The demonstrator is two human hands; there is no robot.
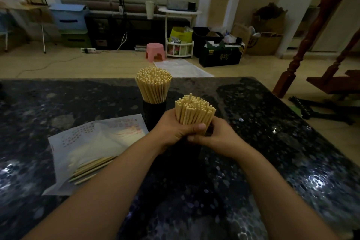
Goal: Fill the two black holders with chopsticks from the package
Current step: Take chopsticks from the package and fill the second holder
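Note:
A black holder (154,112) packed with upright chopsticks (153,84) stands at the table's middle. Just in front and to its right, both hands wrap a second thick bundle of chopsticks (194,110), which stands upright. My left hand (173,129) grips the bundle from the left with the thumb across its front. My right hand (216,136) grips it from the right and below. The second black holder is mostly hidden under my hands. The plastic package (93,142) lies flat at the left with several loose chopsticks (91,169) sticking out of its near end.
The dark speckled stone table (272,142) ends just beyond the far holder. Behind it lie open floor, a pink stool (154,51), boxes and a low cabinet. A wooden stair post (303,45) rises at the right.

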